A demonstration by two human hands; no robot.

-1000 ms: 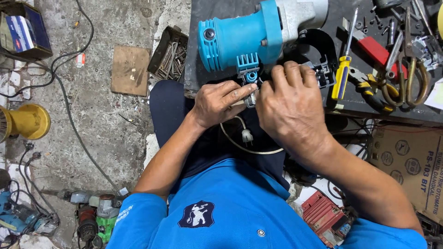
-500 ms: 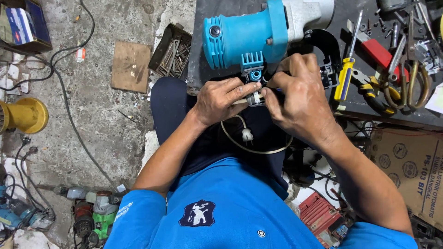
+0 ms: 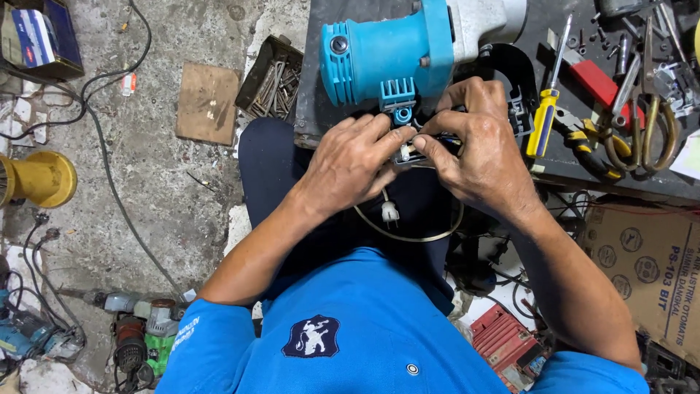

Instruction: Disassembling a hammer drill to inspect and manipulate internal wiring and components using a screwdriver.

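A white plug [image 3: 390,212] on its cord dangles loose just below the hands. The left hand [image 3: 350,164] and right hand [image 3: 477,142] pinch a small black switch part [image 3: 423,149] together, unseated, just under the teal power tool [image 3: 386,55] on the desk [image 3: 350,14]; refitting seems unfinished, and a yellow-handled screwdriver [image 3: 545,117] lies unused right of them.

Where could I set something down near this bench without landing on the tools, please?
The bench's right end is crowded: yellow-handled screwdriver, scissors and loose bits. Both hands fill the front edge under the blue power tool. The barest patch is the concrete floor between the wooden board, the yellow tool and the person's knee, though a cable crosses it.
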